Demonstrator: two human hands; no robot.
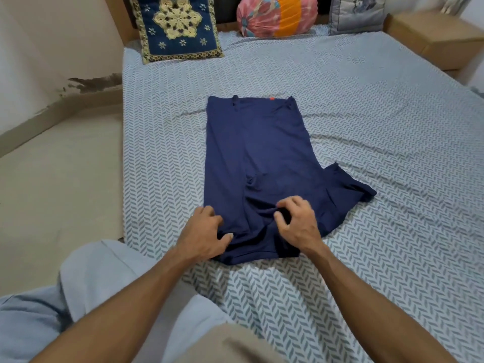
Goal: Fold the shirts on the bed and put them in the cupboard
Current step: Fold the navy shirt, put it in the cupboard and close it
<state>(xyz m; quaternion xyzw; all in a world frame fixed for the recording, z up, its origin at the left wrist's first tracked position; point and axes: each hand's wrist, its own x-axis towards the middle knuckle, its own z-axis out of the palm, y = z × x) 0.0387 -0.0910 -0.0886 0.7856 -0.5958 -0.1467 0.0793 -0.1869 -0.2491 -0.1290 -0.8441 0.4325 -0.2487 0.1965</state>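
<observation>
The left hand (203,233) is pinching the near left edge of the navy shirt (258,158), thumb and fingers bunching the cloth. The shirt is lying lengthwise mid-bed on the patterned sheet (379,153), partly folded. The right hand (297,225) is gripping a fold near its hem, fingers curled.
</observation>
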